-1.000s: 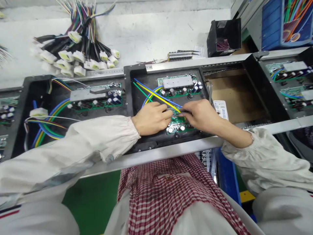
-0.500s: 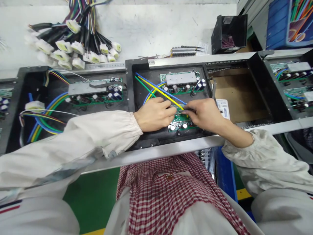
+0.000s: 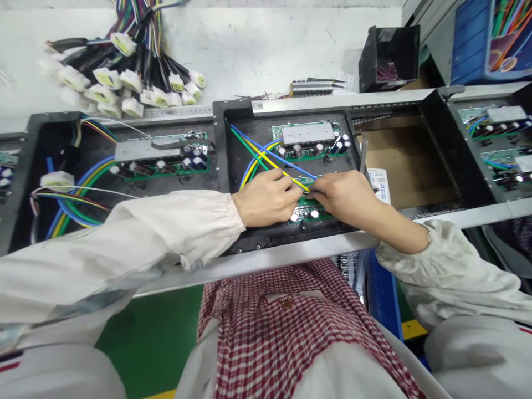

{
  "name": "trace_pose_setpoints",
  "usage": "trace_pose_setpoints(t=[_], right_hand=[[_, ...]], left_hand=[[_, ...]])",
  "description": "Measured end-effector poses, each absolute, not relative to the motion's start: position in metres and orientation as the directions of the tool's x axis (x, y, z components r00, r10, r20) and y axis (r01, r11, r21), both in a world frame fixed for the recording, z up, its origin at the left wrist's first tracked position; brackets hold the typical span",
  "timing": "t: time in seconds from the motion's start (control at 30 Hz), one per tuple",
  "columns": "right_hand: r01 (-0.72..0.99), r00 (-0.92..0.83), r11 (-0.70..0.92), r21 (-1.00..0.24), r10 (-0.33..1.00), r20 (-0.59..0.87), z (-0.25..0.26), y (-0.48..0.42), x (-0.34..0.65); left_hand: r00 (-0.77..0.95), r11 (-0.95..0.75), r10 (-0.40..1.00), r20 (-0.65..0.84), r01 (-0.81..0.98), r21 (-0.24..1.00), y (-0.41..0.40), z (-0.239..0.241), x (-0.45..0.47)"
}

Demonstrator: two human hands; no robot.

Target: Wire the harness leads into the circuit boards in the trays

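Head view: a yellow wire (image 3: 270,159) and blue wire (image 3: 286,159) slant across the black tray (image 3: 222,160).
Left hand (image 3: 268,199): curled by the yellow wire; cannot tell what it grips.
Right hand (image 3: 343,194): bent at the blue wire's hidden end; cannot tell its grip.
Lower green board (image 3: 310,210): partly covered.
Blue bin (image 3: 471,50): cut off.

Loose, creased off-white sleeves (image 3: 124,244) end in gathered cuffs (image 3: 238,213). At six o'clock hangs a red-and-white checked apron (image 3: 316,327) with a small brown motif (image 3: 286,301). Dark and red stripes (image 3: 10,364) cross the pale cloth (image 3: 62,377) at eight and four o'clock.
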State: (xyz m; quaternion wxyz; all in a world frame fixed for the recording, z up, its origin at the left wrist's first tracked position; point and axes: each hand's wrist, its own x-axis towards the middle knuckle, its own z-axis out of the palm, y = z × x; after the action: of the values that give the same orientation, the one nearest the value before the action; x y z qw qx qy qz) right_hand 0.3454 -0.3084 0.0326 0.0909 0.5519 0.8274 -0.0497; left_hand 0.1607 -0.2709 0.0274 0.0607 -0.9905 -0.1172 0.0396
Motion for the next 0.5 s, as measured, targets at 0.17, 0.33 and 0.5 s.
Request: trace_pose_setpoints(t=[0.17, 0.33, 0.5], right_hand=[[0.927, -0.368, 0.366, -0.075, 0.93, -0.01, 0.041, -0.307, 0.363], [0.822, -0.517, 0.48, -0.307, 0.855, -0.048, 0.027, -0.29, 0.367], [0.787, -0.585, 0.541, -0.298, 0.807, -0.081, 0.023, -0.285, 0.356]], left_hand=[[0.968, -0.956, 0.231, 0.097, 0.244, -0.164, -0.268, 0.022, 0.159], [0.949, -0.939, 0.215, 0.232, 0.266, -0.217, -0.268, 0.019, 0.159], [0.91, -0.901, 0.182, 0.374, 0.307, -0.306, -0.265, 0.021, 0.161]])
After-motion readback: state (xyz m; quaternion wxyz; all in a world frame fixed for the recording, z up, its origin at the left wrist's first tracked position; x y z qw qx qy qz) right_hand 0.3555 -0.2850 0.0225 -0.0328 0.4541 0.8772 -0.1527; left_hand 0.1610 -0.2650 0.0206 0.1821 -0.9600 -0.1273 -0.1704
